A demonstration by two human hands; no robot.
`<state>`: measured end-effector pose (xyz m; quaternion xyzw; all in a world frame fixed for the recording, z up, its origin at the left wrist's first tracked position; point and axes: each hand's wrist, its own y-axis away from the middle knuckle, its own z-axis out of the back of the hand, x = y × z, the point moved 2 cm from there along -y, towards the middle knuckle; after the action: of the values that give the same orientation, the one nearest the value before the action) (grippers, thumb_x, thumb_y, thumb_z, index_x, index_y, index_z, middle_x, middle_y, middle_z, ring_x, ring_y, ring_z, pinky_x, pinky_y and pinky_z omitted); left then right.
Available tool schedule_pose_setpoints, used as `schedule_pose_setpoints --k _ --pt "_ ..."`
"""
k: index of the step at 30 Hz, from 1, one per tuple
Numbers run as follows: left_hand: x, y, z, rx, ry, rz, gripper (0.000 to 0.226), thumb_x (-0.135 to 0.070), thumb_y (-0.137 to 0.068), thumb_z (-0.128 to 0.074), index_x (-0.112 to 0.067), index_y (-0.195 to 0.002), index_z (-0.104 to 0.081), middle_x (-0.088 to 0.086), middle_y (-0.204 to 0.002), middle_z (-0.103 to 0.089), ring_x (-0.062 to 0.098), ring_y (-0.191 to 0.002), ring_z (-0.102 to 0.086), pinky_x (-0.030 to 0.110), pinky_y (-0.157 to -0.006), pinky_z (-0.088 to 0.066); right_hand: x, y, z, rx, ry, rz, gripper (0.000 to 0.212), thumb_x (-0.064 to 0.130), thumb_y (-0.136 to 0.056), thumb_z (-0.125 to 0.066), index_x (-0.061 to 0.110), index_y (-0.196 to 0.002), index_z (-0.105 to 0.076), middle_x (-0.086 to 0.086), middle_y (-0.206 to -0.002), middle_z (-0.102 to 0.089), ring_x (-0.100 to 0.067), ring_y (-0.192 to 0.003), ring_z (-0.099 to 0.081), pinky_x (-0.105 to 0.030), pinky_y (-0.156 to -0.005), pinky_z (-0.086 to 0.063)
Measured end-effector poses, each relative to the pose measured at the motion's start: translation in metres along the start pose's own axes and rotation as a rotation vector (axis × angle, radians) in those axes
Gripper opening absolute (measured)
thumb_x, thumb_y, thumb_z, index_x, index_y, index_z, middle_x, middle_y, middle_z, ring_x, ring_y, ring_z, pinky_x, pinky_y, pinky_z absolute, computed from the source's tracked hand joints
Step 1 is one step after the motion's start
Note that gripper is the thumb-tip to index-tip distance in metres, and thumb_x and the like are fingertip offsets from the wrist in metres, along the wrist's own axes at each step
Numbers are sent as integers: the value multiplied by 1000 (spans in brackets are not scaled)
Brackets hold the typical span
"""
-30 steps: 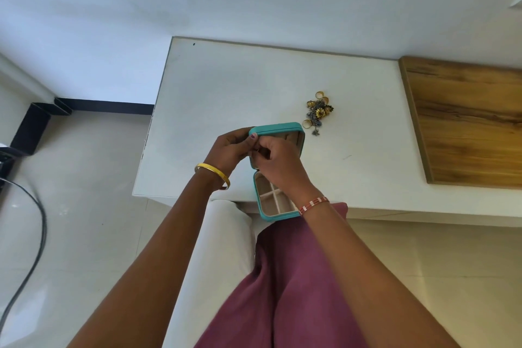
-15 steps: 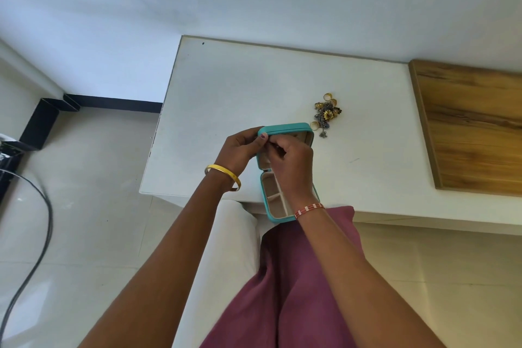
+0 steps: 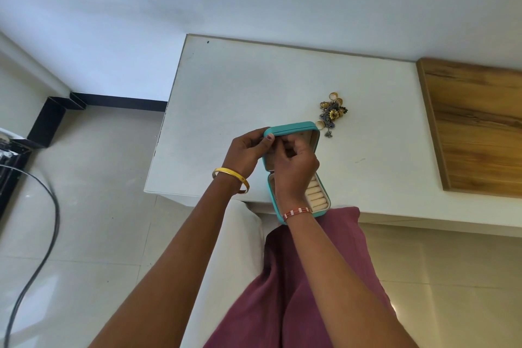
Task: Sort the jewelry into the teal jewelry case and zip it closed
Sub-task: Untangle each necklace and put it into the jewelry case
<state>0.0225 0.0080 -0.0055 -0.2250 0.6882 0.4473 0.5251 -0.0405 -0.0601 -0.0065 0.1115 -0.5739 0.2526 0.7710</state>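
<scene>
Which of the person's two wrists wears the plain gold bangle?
The left wrist: its gold bangle is a smooth solid band, while the right wrist carries a red-and-white beaded bracelet above the teal jewelry case.

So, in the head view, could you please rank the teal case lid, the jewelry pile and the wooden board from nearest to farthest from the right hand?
1. Teal case lid: right at the right hand, whose fingers are inside it.
2. Jewelry pile: on the white table, beyond the lid and to its right.
3. Wooden board: far right of the table.
</scene>
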Motion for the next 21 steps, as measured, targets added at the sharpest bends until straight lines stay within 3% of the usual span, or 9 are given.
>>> schedule_pose_setpoints --k 3,5,12,16,21 --pt "2 0 2 -8 -4 4 34 -15 -91 -51 -7 -125 -55 10 -118 -62 30 -115 -56 45 -105 -41 1 -5 1 -17 -48 -93 2 10 -83 -66 10 -84 -66 7 -79 -65 -9 -77 -63 -7 -67 -48" --pt "4 -1 6 -23 -9 14 35 -16 -91 -51 -7 -125 -55 10 -117 -61 30 -116 -55 46 -105 -42 0 -10 2 7 -32 -135 2 10 -81 -67 10 -83 -66 7 -79 -65 -9 -78 -64 -10 -69 -49" --pt "7 -1 4 -14 10 28 35 -17 -91 -52 -8 -125 -54 11 -115 -62 33 -115 -55 45 -102 -44 -5 -16 19 164 147 -21 5 8 -81 -67 5 -84 -69 1 -78 -68 -7 -69 -59 0 -61 -41" --pt "7 -1 6 -14 32 35 35 -16 -91 -51 -7 -125 -54 10 -116 -61 33 -115 -55 44 -102 -45 -9 -18 23 212 180 -66 12 9 -81 -68 4 -91 -71 -8 -88 -72 -9 -74 -61 -4 -63 -44" --pt "5 1 5 -10 53 35 36 -14 -92 -49 -5 -126 -52 8 -113 -60 27 -108 -55 40 -100 -46 -12 -21 37 279 199 -83 18 10 -81 -67 6 -98 -70 -6 -93 -72 -11 -81 -64 -13 -72 -50"
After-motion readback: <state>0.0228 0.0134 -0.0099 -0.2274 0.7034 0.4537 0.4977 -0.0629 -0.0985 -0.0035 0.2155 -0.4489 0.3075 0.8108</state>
